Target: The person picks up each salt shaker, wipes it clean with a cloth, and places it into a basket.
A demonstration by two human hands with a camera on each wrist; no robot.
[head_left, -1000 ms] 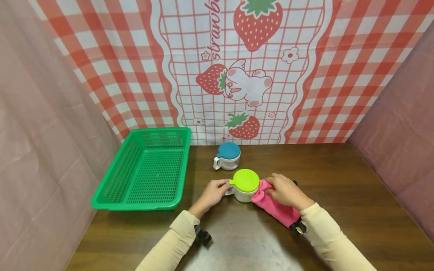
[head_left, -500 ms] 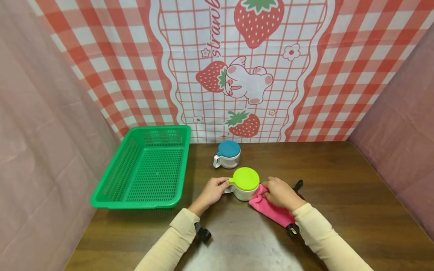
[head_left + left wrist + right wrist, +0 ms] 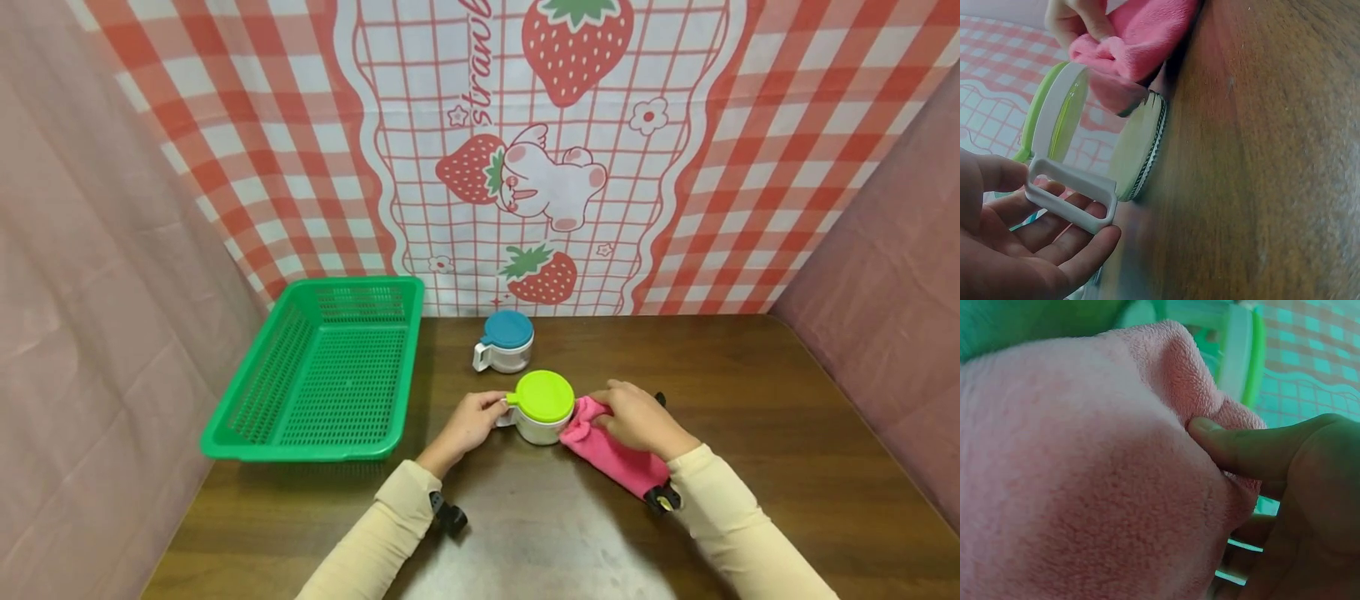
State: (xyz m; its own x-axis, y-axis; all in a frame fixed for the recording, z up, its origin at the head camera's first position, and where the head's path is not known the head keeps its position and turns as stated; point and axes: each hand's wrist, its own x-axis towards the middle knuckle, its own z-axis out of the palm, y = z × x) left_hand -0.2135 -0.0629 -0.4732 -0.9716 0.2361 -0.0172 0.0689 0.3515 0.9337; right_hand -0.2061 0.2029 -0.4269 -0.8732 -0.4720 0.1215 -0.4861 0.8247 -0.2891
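In the head view a clear seasoning jar (image 3: 540, 431) with a lime-green lid (image 3: 545, 396) stands upright on the wooden table. My left hand (image 3: 471, 423) holds its white handle (image 3: 1063, 209), thumb on one side and fingers on the other, as the left wrist view shows. My right hand (image 3: 636, 418) pinches a pink fleecy cloth (image 3: 617, 463), whose bunched end lies against the jar's right side. The rest of the cloth (image 3: 1079, 469) hangs down below that wrist and fills much of the right wrist view.
Behind the green-lidded jar stands a similar jar with a blue lid (image 3: 508, 330), its handle pointing left. A green plastic basket (image 3: 411, 367) sits at the left of the table (image 3: 757, 417). A checked strawberry curtain (image 3: 682, 250) closes off the back.
The right hand and cloth dipped left and nearer half a second ago, and have since shifted back right and slightly away along the jar's side. Left hand and jar stay put.
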